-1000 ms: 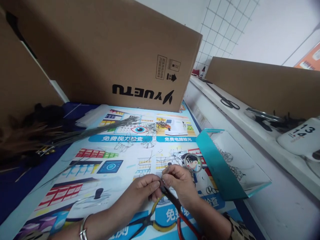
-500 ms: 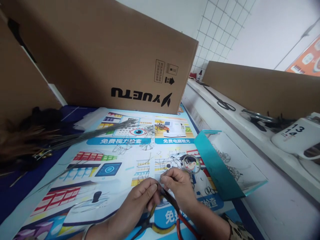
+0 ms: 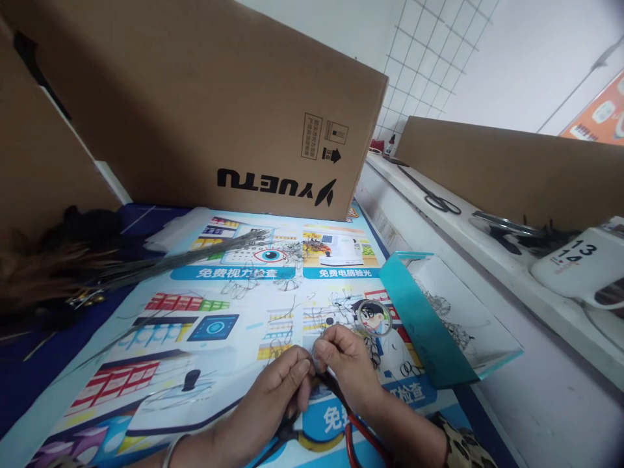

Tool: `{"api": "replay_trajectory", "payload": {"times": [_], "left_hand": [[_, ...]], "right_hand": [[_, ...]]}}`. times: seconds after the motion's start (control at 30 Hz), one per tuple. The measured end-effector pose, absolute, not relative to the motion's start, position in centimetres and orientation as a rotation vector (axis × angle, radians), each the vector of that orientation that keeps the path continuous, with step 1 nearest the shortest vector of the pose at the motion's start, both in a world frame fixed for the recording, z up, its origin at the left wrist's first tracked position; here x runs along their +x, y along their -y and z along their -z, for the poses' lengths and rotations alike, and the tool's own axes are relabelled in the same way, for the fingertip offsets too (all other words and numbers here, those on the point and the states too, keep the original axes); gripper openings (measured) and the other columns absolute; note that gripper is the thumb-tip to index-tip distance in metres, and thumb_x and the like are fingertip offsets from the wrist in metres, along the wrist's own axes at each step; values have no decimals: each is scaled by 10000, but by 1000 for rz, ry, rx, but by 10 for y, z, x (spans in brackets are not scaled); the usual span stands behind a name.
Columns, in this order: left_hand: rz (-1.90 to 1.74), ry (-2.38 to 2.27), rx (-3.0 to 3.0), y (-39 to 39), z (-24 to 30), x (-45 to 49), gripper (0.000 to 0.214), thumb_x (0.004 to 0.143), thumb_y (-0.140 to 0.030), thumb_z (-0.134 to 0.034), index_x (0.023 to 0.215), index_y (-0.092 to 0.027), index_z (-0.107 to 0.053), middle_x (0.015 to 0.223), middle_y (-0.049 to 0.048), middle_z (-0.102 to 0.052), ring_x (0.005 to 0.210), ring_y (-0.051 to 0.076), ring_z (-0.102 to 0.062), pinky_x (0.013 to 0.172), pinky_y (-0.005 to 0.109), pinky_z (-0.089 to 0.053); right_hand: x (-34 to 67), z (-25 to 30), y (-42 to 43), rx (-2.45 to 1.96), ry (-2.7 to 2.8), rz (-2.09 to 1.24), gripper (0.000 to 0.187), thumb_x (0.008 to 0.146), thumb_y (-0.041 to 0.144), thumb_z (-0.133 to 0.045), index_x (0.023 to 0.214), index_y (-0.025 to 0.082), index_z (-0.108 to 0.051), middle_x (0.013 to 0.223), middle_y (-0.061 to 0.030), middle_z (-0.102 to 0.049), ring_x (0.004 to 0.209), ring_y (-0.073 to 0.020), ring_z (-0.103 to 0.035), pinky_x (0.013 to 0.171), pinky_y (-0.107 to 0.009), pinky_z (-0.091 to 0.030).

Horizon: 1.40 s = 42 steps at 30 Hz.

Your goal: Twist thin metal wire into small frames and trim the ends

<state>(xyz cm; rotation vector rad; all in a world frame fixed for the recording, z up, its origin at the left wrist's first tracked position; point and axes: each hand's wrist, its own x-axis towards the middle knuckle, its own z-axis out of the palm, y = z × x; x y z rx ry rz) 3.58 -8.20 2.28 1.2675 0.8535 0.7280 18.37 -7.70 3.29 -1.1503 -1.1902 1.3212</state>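
Observation:
Fingertips pinched together, my left hand and my right hand meet just above the printed table cover. Whatever thin piece is between them is too small and too covered to make out. Beneath my right palm pass red-handled pliers, their dark jaws pointing toward the fingertips. A second tool with yellow and black handles lies below my left hand, its working end hidden. Whether either tool is touched by a hand, I cannot tell. Bent wire pieces are scattered just beyond the hands, near a clear round ring.
A teal-and-white open box on the right contains tangled wire shapes. At left lies a bundle of straight thin wires. A big cardboard box stands behind. Scissors and a white mug rest on the right-hand ledge.
My hands stay pinched together, with only slight finger movement. The left fingers have shifted a little to the right, closer to the right fingertips.

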Motion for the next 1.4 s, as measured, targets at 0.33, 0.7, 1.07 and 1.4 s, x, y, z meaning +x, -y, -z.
{"api": "replay_trajectory", "payload": {"times": [0.33,0.7,1.07,1.4], "left_hand": [[-781,-860,1167,83,-21,38,351,913,-435,-308,697,-188,-433,524,-42,-459,481,97,-356,508,221,-297],[-758,-896,1152,82,-23,36,390,908,-438,-321,634,-179,-420,553,-30,-425,537,102,-351,525,212,-283],[-742,-873,1154,82,-17,35,377,899,-444,-349,652,-176,-445,554,-22,-448,542,103,-368,531,206,-292],[-759,-855,1171,83,-18,35,394,912,-429,-326,641,-173,-454,544,-20,-446,531,100,-361,529,216,-279]], "right_hand": [[182,-33,76,-1101,1131,-1355,184,808,268,-570,678,159,-498,551,40,-474,526,-90,-424,544,-236,-344],[183,-34,78,-1158,1147,-1330,186,793,295,-587,689,153,-527,541,37,-491,514,-89,-432,541,-235,-349],[183,-29,76,-1235,1079,-1367,189,742,302,-635,689,154,-530,501,56,-474,481,-75,-408,505,-211,-335],[181,-31,76,-1180,1023,-1405,159,737,278,-630,704,162,-527,501,59,-476,477,-75,-408,496,-205,-330]]}}
